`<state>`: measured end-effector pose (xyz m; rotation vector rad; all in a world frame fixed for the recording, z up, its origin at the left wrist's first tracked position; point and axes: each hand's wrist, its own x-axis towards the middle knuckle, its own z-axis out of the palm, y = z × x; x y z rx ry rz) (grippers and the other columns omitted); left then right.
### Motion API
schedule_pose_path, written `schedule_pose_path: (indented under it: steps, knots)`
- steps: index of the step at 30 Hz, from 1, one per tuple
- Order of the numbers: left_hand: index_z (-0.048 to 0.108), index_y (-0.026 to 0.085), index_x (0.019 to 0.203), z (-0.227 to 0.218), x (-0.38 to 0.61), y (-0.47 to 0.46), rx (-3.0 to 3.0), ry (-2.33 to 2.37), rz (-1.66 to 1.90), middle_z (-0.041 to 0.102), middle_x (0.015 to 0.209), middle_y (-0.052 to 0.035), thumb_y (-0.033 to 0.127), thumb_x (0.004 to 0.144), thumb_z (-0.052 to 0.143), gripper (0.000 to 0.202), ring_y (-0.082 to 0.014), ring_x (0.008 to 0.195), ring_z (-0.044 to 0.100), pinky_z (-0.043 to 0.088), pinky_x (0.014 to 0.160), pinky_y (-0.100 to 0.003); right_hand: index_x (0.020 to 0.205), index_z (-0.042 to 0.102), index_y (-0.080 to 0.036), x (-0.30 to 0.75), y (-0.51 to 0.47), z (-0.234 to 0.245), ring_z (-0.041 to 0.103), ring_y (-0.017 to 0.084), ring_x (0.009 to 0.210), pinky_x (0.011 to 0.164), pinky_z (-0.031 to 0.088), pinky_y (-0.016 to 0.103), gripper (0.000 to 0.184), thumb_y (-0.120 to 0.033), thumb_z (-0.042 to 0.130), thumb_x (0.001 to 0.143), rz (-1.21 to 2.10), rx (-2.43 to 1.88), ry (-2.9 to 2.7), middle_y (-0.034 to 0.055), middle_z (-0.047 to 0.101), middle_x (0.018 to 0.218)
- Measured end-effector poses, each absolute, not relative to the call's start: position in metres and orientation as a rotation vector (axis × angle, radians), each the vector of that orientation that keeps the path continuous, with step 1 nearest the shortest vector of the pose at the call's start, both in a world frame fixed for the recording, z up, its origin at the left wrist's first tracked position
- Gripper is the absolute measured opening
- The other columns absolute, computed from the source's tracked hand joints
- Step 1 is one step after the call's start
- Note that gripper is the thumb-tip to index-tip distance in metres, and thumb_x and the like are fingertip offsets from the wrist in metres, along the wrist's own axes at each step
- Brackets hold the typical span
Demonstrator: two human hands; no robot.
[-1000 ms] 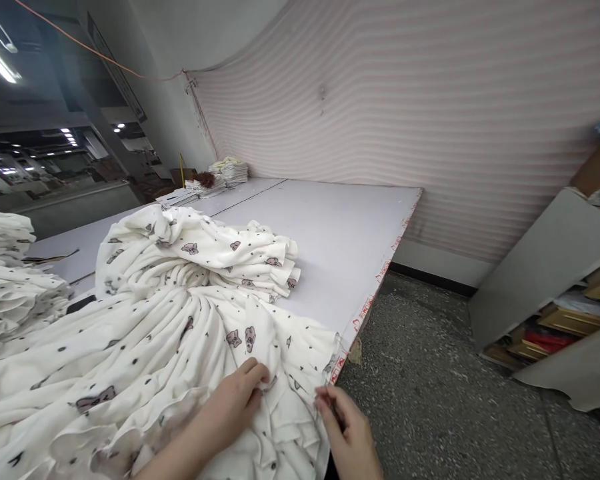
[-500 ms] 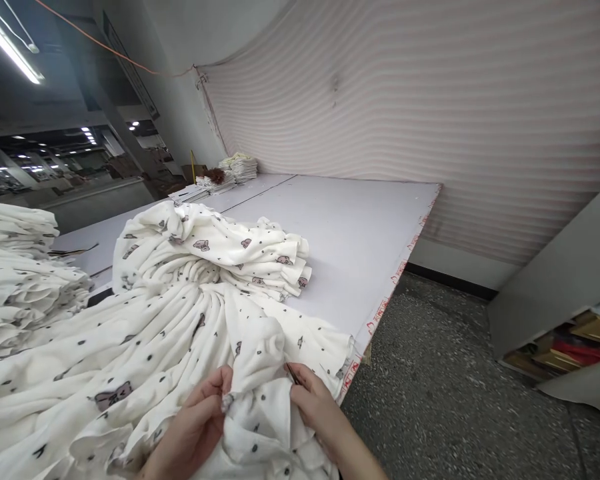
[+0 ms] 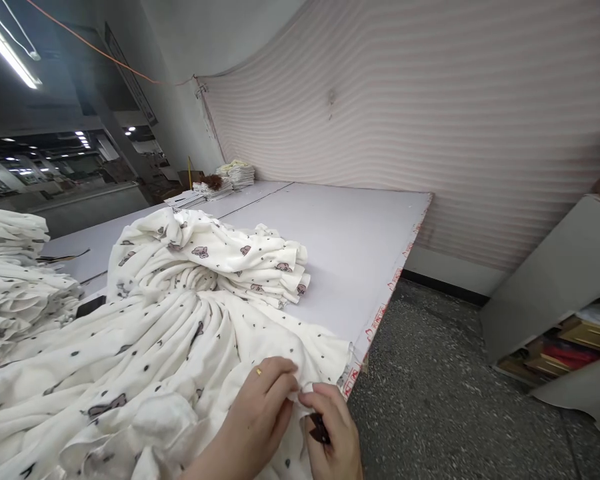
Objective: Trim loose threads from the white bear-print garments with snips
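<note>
A large heap of white fabric [image 3: 145,347] printed with small dark dots and pinkish bows lies spread over the near part of the pale table [image 3: 340,240]. My left hand [image 3: 260,413], with a ring on one finger, pinches a fold of this fabric near the table's corner. My right hand [image 3: 333,437] is closed right beside it, fingertips meeting the left hand's at the cloth, and holds a small dark tool [image 3: 320,430] that I cannot make out clearly. A bunched mound of the same fabric [image 3: 215,257] sits further back.
Folded stacks of the same white cloth [image 3: 15,280] stand at the left. More stacked pieces [image 3: 237,173] lie at the table's far end by the striped wall. The table edge [image 3: 380,313] drops to a speckled floor; grey boards and shelves [image 3: 555,287] stand at right.
My hands have let the raised fold drop and moved together toward the table's corner. Both now pinch the same spot of cloth, with the dark tool showing in my right hand.
</note>
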<state>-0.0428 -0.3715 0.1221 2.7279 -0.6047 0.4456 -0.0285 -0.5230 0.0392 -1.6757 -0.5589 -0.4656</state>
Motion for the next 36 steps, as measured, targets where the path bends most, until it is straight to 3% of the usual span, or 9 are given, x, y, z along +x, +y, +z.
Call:
schedule_pose_path:
  steps: [2, 6, 11, 17, 20, 24, 28, 30, 36]
  knots:
    - [0.047, 0.02, 0.092, 0.115, -0.039, -0.373, 2.604, -0.518, 0.474, 0.058, 0.096, -0.0084, -0.002, 0.08, 0.034, 0.029, -0.0199, 0.088, 0.06, 0.053, 0.074, -0.032, 0.105, 0.06, -0.024, -0.028, -0.526, 0.038, 0.063, 0.02, 0.089, 0.075, 0.05, 0.027, 0.037, -0.005, 0.044, 0.077, -0.551, -1.69, -0.524, 0.0057, 0.061, 0.098]
    - [0.044, 0.022, 0.101, 0.098, -0.04, -0.367, 2.484, -0.395, 0.545, 0.057, 0.098, -0.0082, 0.0, 0.085, 0.035, 0.029, -0.0198, 0.092, 0.059, 0.055, 0.068, -0.028, 0.096, 0.06, -0.023, -0.022, -0.541, 0.046, 0.063, 0.019, 0.081, 0.068, 0.051, 0.026, 0.027, -0.008, 0.046, 0.08, -0.425, -1.809, -0.377, 0.0055, 0.058, 0.094]
    - [0.044, 0.024, 0.111, 0.097, -0.045, -0.367, 2.386, -0.313, 0.376, 0.054, 0.096, -0.0067, 0.005, 0.087, 0.038, 0.031, -0.0163, 0.079, 0.057, 0.046, 0.044, -0.015, 0.124, 0.051, -0.024, -0.015, -0.548, 0.067, 0.06, 0.022, 0.096, 0.076, 0.054, 0.028, 0.042, -0.021, 0.05, 0.083, -0.264, -1.79, -0.33, 0.0093, 0.053, 0.112]
    - [0.045, 0.023, 0.088, 0.101, -0.046, -0.366, 2.438, -0.368, 0.425, 0.049, 0.098, -0.0063, 0.002, 0.08, 0.042, 0.022, -0.0169, 0.077, 0.054, 0.049, 0.062, -0.026, 0.103, 0.063, -0.025, -0.002, -0.547, 0.073, 0.062, 0.019, 0.085, 0.075, 0.052, 0.026, 0.024, -0.017, 0.052, 0.083, 0.004, -1.79, -0.412, 0.004, 0.056, 0.094]
    - [0.037, 0.023, 0.077, 0.1, -0.044, -0.363, 2.44, -0.372, 0.426, 0.053, 0.112, -0.0083, 0.002, 0.078, 0.046, 0.023, -0.0178, 0.084, 0.056, 0.047, 0.066, -0.026, 0.111, 0.06, -0.026, -0.006, -0.547, 0.069, 0.062, 0.018, 0.089, 0.075, 0.051, 0.024, 0.037, -0.014, 0.058, 0.076, 0.02, -1.702, -0.421, 0.003, 0.056, 0.099]
    - [0.032, 0.023, 0.07, 0.101, -0.043, -0.366, 2.372, -0.398, 0.356, 0.062, 0.089, -0.0027, 0.007, 0.083, 0.048, 0.026, -0.0144, 0.07, 0.056, 0.042, 0.059, -0.023, 0.099, 0.065, -0.025, -0.01, -0.546, 0.07, 0.061, 0.016, 0.076, 0.066, 0.047, 0.022, 0.024, -0.014, 0.058, 0.079, 0.001, -1.757, -0.469, 0.0012, 0.056, 0.087]
    - [0.055, 0.022, 0.083, 0.11, -0.043, -0.375, 2.278, -0.194, 0.145, 0.061, 0.076, -0.0017, 0.025, 0.09, 0.05, 0.009, -0.0155, 0.066, 0.056, 0.044, 0.059, -0.023, 0.087, 0.063, -0.022, -0.004, -0.545, 0.075, 0.061, 0.015, 0.074, 0.065, 0.045, 0.021, 0.014, -0.014, 0.052, 0.084, -0.018, -1.698, -0.552, 0.0007, 0.06, 0.08]
    - [0.063, 0.021, 0.09, 0.115, -0.043, -0.378, 2.197, -0.127, 0.033, 0.063, 0.079, -0.0037, 0.03, 0.09, 0.05, 0.016, -0.0181, 0.074, 0.06, 0.046, 0.066, -0.025, 0.09, 0.063, -0.023, -0.002, -0.546, 0.076, 0.062, 0.016, 0.076, 0.066, 0.046, 0.021, 0.015, -0.014, 0.051, 0.084, -0.057, -1.716, -0.516, 0.0007, 0.061, 0.081]
    - [0.066, 0.02, 0.083, 0.119, -0.038, -0.38, 1.974, 0.152, -0.049, 0.067, 0.081, -0.0031, 0.04, 0.086, 0.055, 0.023, -0.0211, 0.082, 0.061, 0.046, 0.075, -0.027, 0.09, 0.062, -0.023, -0.01, -0.549, 0.073, 0.061, 0.016, 0.069, 0.059, 0.046, 0.021, 0.009, -0.023, 0.056, 0.083, -0.157, -1.914, -0.427, 0.0015, 0.058, 0.083]
